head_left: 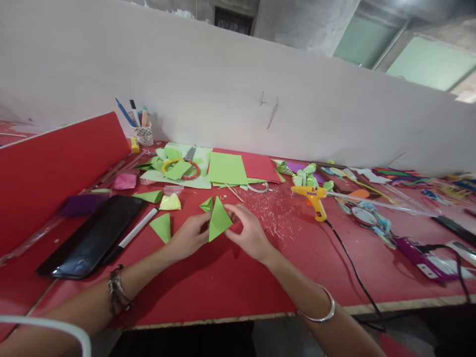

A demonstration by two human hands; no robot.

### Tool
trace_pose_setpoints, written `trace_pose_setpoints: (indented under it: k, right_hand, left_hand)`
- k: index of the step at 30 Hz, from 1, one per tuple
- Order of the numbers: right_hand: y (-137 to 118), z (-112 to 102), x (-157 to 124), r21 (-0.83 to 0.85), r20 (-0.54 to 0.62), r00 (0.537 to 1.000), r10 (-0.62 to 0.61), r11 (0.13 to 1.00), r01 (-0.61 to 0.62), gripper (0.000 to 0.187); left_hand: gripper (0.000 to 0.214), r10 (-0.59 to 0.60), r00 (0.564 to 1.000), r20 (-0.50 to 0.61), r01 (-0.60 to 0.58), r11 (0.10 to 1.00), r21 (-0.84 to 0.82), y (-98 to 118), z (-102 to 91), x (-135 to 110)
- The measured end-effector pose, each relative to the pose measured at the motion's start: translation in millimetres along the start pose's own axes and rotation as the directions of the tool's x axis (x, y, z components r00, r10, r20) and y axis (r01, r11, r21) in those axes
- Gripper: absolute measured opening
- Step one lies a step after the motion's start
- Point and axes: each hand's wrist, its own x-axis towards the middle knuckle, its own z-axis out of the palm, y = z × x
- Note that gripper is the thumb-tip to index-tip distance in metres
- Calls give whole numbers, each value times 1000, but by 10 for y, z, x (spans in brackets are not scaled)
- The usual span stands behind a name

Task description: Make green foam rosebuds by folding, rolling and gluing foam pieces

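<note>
A folded green paper triangle stands upright between my two hands over the red table. My left hand grips its left side, the fingertips partly hidden behind the paper. My right hand pinches its right edge between thumb and fingers. A smaller folded green paper shows just beyond my left fingers; whether it is joined to the triangle I cannot tell. Left of my left hand lie another green paper triangle, a folded green piece and a small yellow-green packet.
A black phone and a marker lie at the left. Scissors and green sheets are at the back. On the right are a yellow glue gun, its cord and a purple power strip. Paper shreds litter the middle.
</note>
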Motion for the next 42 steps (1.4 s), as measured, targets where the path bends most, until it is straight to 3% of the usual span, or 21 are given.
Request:
trace_pose_setpoints:
  k: [9, 15, 19, 25, 31, 35, 38, 42]
  right_hand:
    - [1, -11, -5, -37, 18, 998, -67, 997, 67, 51]
    - [-33, -16, -17, -44, -12, 995, -99, 994, 99, 51]
    - [-27, -22, -8, 20, -42, 994, -101, 995, 102, 32]
    - [61, 9, 18, 205, -79, 995, 68, 977, -51, 8]
    - [84, 33, 23, 290, -27, 989, 145, 948, -131, 7]
    - [100, 54, 12, 330, -6, 985, 173, 930, -161, 6]
    - [101, 60, 7, 342, 22, 984, 175, 924, -171, 7]
    - [97, 49, 9, 422, 96, 961, 261, 863, -277, 22]
  left_hand:
    - [28, -47, 998, -31, 46, 998, -44, -108, 14, 0]
    - [30, -118, 992, -38, 112, 986, -123, -52, 12, 10]
    - [27, -110, 993, -32, 104, 984, -145, -24, 2, 3]
    - [25, -99, 995, -23, 100, 995, 11, -100, 22, 1]
    - [44, -77, 964, -254, 57, 995, -86, -88, 23, 20]
    - [21, -123, 978, -167, 123, 992, -8, -69, 4, 26]
    - [27, -145, 986, -84, 150, 988, 49, -58, 6, 22]
    - [31, -156, 982, -106, 167, 980, 104, -44, 2, 14]
